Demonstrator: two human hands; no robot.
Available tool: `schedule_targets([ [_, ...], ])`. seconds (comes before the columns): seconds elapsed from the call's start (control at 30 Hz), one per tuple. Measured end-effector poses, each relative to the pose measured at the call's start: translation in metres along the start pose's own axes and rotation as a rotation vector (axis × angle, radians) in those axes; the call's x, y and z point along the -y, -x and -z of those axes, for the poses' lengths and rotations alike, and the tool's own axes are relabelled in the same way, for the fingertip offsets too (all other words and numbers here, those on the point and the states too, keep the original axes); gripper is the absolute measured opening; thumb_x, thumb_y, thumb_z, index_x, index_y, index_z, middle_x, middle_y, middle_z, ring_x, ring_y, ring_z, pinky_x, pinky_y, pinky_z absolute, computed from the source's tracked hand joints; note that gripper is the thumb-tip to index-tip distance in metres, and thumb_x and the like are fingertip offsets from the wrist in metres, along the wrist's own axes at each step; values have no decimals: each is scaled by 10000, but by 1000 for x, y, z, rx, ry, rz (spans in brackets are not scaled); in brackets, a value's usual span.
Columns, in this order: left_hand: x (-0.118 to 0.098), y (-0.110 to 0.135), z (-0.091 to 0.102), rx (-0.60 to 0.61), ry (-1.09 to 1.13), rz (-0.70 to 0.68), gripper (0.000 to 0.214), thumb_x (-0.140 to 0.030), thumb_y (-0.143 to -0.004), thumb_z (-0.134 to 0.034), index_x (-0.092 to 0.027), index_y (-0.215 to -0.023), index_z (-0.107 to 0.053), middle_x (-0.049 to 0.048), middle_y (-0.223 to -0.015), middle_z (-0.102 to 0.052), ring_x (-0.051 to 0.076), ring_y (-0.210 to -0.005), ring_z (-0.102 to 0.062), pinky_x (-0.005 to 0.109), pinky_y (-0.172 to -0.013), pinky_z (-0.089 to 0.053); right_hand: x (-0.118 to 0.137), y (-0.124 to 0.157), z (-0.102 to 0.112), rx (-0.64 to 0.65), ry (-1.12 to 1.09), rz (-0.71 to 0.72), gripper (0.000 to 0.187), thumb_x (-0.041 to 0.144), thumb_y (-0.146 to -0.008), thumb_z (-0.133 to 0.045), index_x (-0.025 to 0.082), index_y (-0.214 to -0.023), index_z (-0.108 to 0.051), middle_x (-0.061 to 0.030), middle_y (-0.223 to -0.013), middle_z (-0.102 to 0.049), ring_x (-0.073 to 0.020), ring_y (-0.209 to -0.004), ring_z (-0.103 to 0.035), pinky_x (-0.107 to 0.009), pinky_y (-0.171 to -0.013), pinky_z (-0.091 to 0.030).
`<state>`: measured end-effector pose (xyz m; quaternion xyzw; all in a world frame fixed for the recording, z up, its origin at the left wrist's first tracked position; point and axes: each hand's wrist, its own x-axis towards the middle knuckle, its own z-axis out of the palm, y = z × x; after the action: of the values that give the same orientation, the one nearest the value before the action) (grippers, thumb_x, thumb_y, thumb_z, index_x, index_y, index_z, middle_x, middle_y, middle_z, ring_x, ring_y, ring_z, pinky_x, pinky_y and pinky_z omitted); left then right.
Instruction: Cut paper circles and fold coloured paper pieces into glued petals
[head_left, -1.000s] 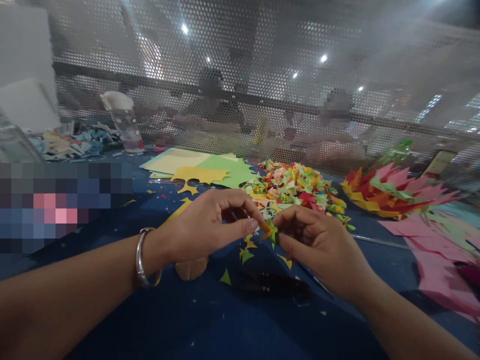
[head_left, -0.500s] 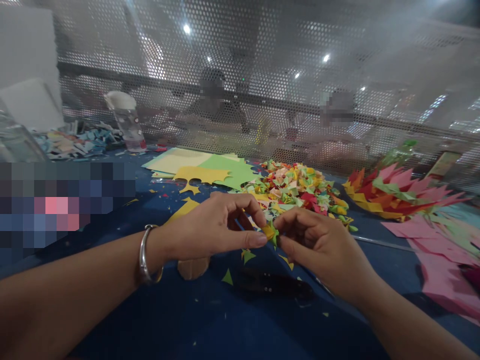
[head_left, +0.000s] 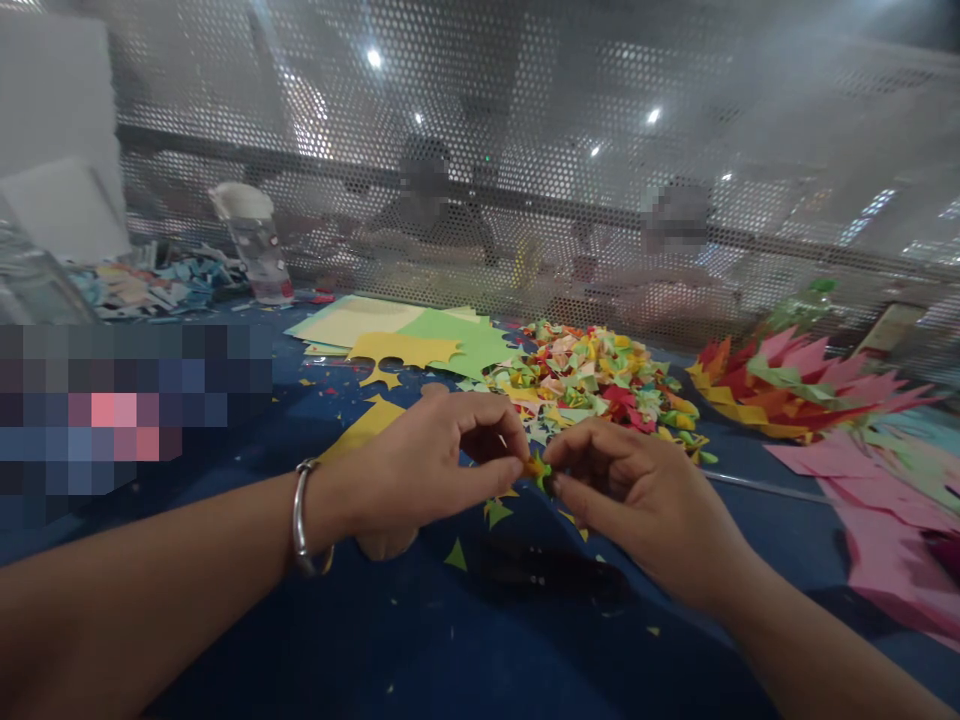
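Observation:
Between my two hands is a small folded paper piece (head_left: 538,470), yellow-orange on its left side and green on its right. My left hand (head_left: 439,455), with a silver bangle at the wrist, pinches the yellow side between thumb and fingertips. Thumb and forefinger of my right hand (head_left: 637,490) close on the green side. Beyond the hands lies a heap of small folded paper pieces (head_left: 600,370) in red, yellow, green and peach. Loose green scraps (head_left: 456,555) lie on the blue tabletop (head_left: 450,640) below, beside a dark object (head_left: 555,575) that I cannot make out.
Cut yellow paper (head_left: 405,350) and green sheets (head_left: 457,335) lie behind my left hand. To the right are a spiky paper ring (head_left: 802,385) and pink paper (head_left: 885,540). A lidded cup (head_left: 259,245) stands back left. Behind a perforated screen (head_left: 525,130), two people sit.
My left hand has shifted slightly right, and its fingers have moved on the paper piece. The piece has turned a little; my right hand has barely moved.

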<state>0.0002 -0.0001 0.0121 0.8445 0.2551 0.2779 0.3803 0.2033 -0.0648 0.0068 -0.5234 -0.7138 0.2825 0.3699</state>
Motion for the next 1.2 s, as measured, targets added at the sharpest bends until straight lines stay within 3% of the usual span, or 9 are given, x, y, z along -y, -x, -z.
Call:
schedule_targets([
  [0.23,9,0,-18,-47,156,38,55,-138,-781,-586,-174,-815,-608,-8,-792,-627,120,-708,-584,242,-661,-478,-2,1,-4,-29,63,14,61,179,-821,-571,210,-848,-616,42,-653,-548,-108,-569,-480,-227,-520,-386],
  [0.57,9,0,-23,-134,325,192,59,-170,-736,-651,-167,-778,-609,-18,-716,-622,112,-671,-568,230,-621,-439,-1,4,-4,-65,269,200,127,132,-847,-564,225,-898,-634,31,-733,-604,-103,-568,-520,-226,-539,-426],
  [0.8,8,1,-24,-160,173,200,42,-188,-743,-638,-170,-781,-642,-21,-669,-627,105,-607,-552,210,-549,-417,-3,2,-3,-71,357,283,126,125,-876,-560,206,-915,-647,4,-787,-627,-120,-645,-564,-253,-614,-445],
  [1.0,8,4,-23,-122,51,148,93,-179,-766,-600,-184,-821,-675,-5,-723,-676,130,-660,-605,226,-588,-461,-1,2,-3,-58,383,318,132,113,-888,-545,191,-879,-651,-6,-775,-623,-136,-715,-580,-263,-664,-441],
  [1.2,5,7,-23,-169,-14,110,67,-179,-765,-603,-191,-794,-662,-8,-734,-692,138,-673,-629,229,-612,-479,-2,2,-4,-59,384,332,134,113,-883,-530,194,-909,-634,-26,-815,-629,-157,-742,-587,-281,-676,-448],
])
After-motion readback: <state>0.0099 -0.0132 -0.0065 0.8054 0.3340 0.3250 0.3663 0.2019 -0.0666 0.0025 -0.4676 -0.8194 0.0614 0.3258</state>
